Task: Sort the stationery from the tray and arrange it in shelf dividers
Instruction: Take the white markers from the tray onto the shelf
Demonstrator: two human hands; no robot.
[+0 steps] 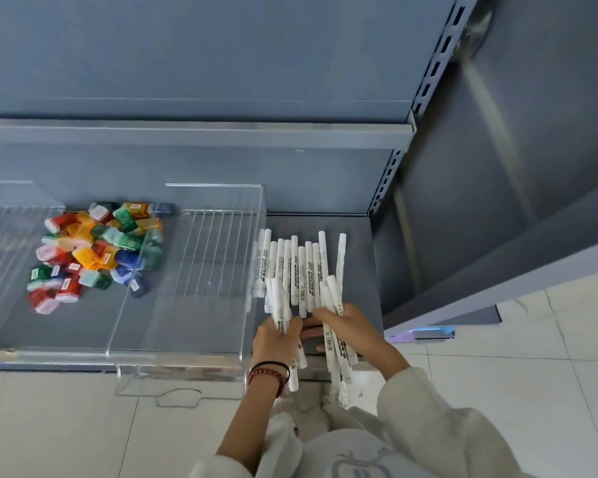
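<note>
Several white marker pens (299,267) lie side by side on the grey shelf (359,236), in the section right of a clear acrylic divider (252,267). My left hand (275,339) grips a small bunch of white pens (278,301) near the shelf's front edge. My right hand (349,326) grips another bunch of pens (339,353) that sticks out past the front edge. The two hands almost touch. A heap of small coloured plastic sharpeners (94,250) fills the section two dividers to the left.
A second clear divider (135,267) separates the sharpeners from a bare middle section. An upper shelf (221,129) overhangs at the back. A slotted upright (384,181) and side panel bound the shelf on the right. White floor tiles (532,357) lie below.
</note>
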